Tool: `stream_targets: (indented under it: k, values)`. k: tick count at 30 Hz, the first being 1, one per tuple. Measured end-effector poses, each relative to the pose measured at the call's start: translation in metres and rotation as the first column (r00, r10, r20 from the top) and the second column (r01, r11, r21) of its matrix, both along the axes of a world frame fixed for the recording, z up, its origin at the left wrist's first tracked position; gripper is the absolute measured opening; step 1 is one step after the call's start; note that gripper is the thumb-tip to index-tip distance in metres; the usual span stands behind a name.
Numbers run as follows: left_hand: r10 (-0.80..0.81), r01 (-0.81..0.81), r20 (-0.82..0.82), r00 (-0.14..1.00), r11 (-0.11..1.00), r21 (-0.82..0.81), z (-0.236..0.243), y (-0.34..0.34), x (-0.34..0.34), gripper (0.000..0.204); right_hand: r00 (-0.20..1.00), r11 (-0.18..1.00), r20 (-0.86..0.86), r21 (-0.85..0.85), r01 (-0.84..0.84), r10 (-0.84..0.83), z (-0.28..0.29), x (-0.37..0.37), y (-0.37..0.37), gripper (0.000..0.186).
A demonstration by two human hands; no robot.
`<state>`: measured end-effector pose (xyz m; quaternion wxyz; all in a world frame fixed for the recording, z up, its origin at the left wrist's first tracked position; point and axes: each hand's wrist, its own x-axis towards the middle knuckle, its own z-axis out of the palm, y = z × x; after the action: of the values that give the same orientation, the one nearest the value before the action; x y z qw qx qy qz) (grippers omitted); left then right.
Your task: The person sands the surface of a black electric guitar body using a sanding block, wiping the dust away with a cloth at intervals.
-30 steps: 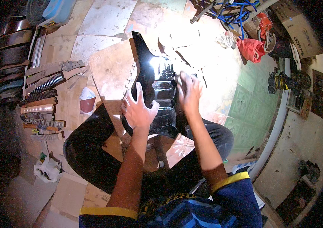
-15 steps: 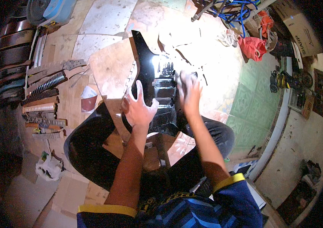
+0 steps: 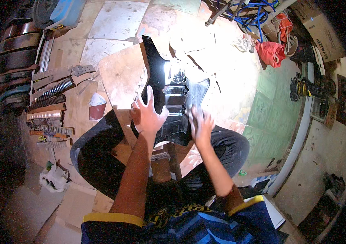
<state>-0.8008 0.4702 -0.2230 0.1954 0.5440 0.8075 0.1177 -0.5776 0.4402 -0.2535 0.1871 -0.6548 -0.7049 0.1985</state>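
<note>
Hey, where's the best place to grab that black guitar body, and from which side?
Probably the long horn of the black guitar body, gripped across its edges from the far side: it tapers, juts forward and is clear of the left hand and right hand.

Black guitar body (image 3: 174, 100), left hand (image 3: 145, 116) spread atop, right hand (image 3: 201, 127) blurred

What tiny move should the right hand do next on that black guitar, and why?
Maybe slide the right hand up the black guitar body to its right horn: that horn looks cloudy grey, while the left horn looks black. The right hand is just below it, and the left hand lies spread on the body, perhaps steadying it.
</note>
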Motion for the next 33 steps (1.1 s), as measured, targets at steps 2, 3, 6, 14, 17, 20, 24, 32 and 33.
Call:
stream_targets:
  k: [2,3,6,14,17,20,24,32,33]
  values:
    - [0.003,-0.002,0.027,1.000,0.999,-0.032,0.005,-0.001,0.002,0.103,0.979,0.999,0.196,-0.021,-0.047,0.051,0.031,-0.004,-0.011,0.050]
    - [0.015,-0.015,-0.042,0.999,1.000,-0.020,0.005,0.002,0.004,0.103,0.982,0.999,0.186,-0.012,-0.030,0.032,0.037,-0.011,0.005,0.054]
    - [0.014,-0.012,-0.055,0.998,0.999,0.031,-0.003,0.002,0.007,0.103,0.978,0.999,0.210,0.044,0.007,-0.016,0.033,-0.033,0.082,0.055]
    - [0.045,-0.047,0.016,0.999,0.992,0.116,-0.005,-0.002,0.004,0.101,0.987,0.989,0.150,0.121,-0.081,0.063,0.030,-0.020,0.012,0.054]
    - [0.032,-0.029,-0.032,0.999,0.997,0.075,0.001,0.002,0.008,0.100,0.982,0.991,0.175,0.102,-0.089,0.070,0.036,-0.027,0.061,0.055]
    - [0.028,-0.028,0.001,1.000,0.999,0.042,-0.004,0.002,0.003,0.100,0.990,0.995,0.142,0.098,-0.007,-0.007,0.035,-0.053,0.130,0.057]
    - [0.074,-0.074,0.002,0.997,0.997,-0.031,0.002,-0.001,0.004,0.099,0.977,0.990,0.184,0.078,-0.120,0.104,0.030,-0.038,0.054,0.051]
    - [0.079,-0.080,0.036,0.996,0.996,0.028,0.001,0.000,0.006,0.100,0.989,0.990,0.147,0.141,-0.030,0.009,0.042,-0.062,0.138,0.044]
    - [0.083,-0.083,0.051,0.995,0.996,0.012,0.003,-0.003,0.006,0.100,0.989,0.986,0.131,0.141,-0.086,0.068,0.039,-0.057,0.128,0.043]
